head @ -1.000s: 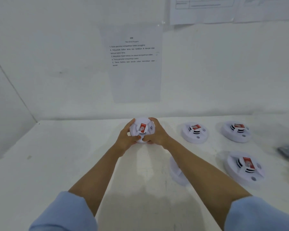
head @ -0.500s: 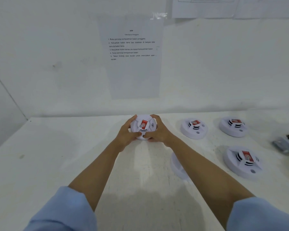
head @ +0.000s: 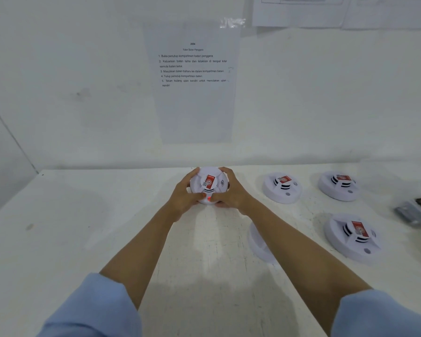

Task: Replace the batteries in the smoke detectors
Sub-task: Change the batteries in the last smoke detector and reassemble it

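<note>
- Head view, looking down along both forearms onto a white table (head: 107, 227).
- Held between both hands, face tilted toward the camera with the red label uppermost: smoke detector (head: 209, 184).
- Left hand (head: 184, 195): curled round the left rim, thumb laid across the near edge.
- Right hand (head: 231, 193): mirrored hold on the right rim, thumb brought in to meet the other thumb.
- Glowing at the near edge, right at the thumb tips: red light (head: 208, 198). Judged to be the self-test button under pressure, with the two-sided hold bracing the body against that push.
- On the wall directly behind the held detector: instruction sheet (head: 192, 81), numbered steps, the last one concerning a self-test.
- Just right of the held detector: second detector (head: 282, 188). Farther right: third detector (head: 339, 186). Right and nearer the camera: fourth detector (head: 353, 235). All face up, well apart, presumably laid out in reach for the same treatment.
- Near-right of the held detector, partly hidden under the right forearm: white round part (head: 257, 242).
- Far right of the held detector, at the frame edge: dark items (head: 416, 212), too blurred to identify; batteries a fair guess.
- Judged stage: final check on this unit, the others not yet in hand.
</note>
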The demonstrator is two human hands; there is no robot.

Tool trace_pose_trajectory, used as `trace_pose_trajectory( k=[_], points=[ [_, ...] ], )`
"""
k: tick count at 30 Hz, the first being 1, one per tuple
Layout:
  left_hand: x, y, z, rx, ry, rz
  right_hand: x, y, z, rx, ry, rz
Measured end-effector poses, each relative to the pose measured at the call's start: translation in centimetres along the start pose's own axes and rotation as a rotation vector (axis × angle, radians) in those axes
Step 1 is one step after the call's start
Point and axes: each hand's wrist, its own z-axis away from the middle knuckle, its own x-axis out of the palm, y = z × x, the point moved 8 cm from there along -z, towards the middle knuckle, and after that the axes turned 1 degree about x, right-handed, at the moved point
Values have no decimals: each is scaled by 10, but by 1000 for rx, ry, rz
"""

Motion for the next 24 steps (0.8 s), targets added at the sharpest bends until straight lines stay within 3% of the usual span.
trace_pose_trajectory(
  k=[6, 8, 11, 24],
  points=[
    [-3, -6, -3, -5, 1, -5, 0, 6, 1, 54, -25, 34],
    [-4, -8, -3, 2, -31, 29, -3, 7, 3, 34, -57, -66],
    [-5, -12, -4, 12, -80, 58, -5, 23, 4, 151, -140, -285],
    [-4, -14, -7, 18, -99, 56, -5, 29, 0, 129, -172, -292]
  ],
)
